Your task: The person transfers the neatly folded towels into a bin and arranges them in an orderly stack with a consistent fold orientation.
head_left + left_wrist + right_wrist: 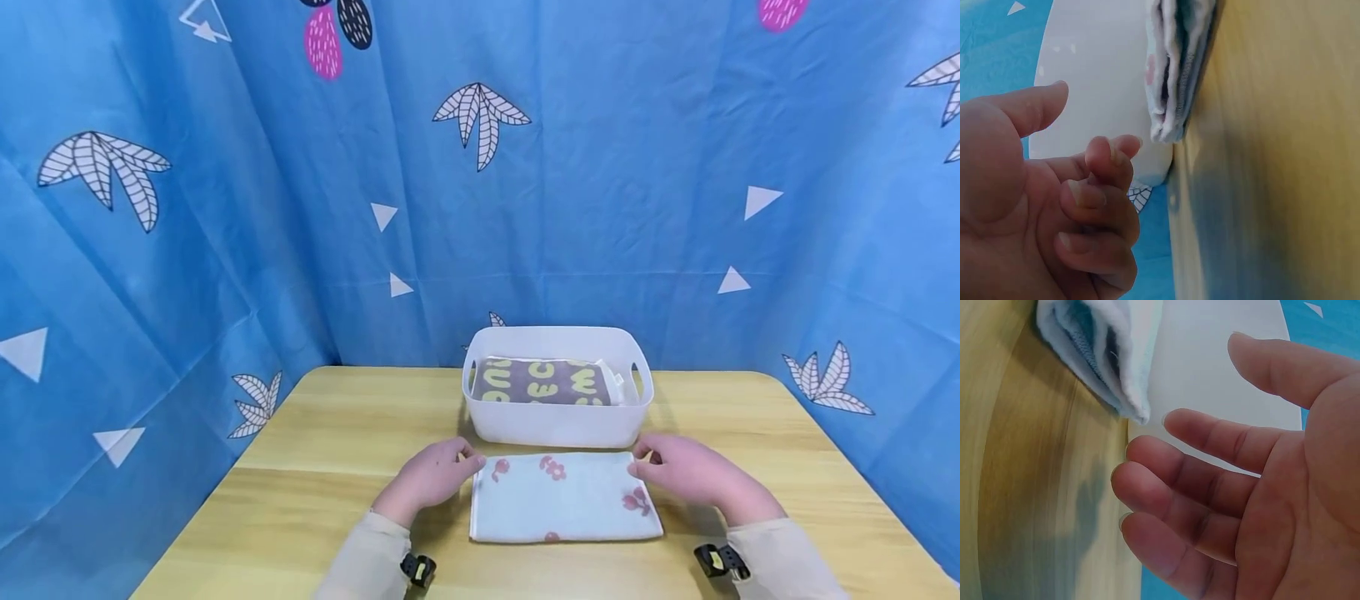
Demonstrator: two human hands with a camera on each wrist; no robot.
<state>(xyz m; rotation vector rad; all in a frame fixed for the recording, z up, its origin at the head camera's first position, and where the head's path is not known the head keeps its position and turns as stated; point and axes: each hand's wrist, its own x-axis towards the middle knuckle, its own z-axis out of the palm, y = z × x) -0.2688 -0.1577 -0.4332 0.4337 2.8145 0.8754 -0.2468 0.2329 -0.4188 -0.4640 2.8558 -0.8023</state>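
A folded white towel (562,500) with pink flowers lies flat on the table, its layered edges visible in both wrist views. My left hand (433,477) hovers beside its far left corner, fingers loosely bent and thumb apart from them. At the far right corner is my right hand (686,468), with fingers relaxed and spread in the right wrist view. Both wrist views show a gap between the fingertips and the towel (1100,356), and neither palm holds anything.
Just behind the towel stands a white plastic basket (555,427) with side handle holes. Inside lies a folded purple cloth (536,383) with yellow letters. The wooden table (337,433) meets a blue patterned curtain (600,208) at the back and sides.
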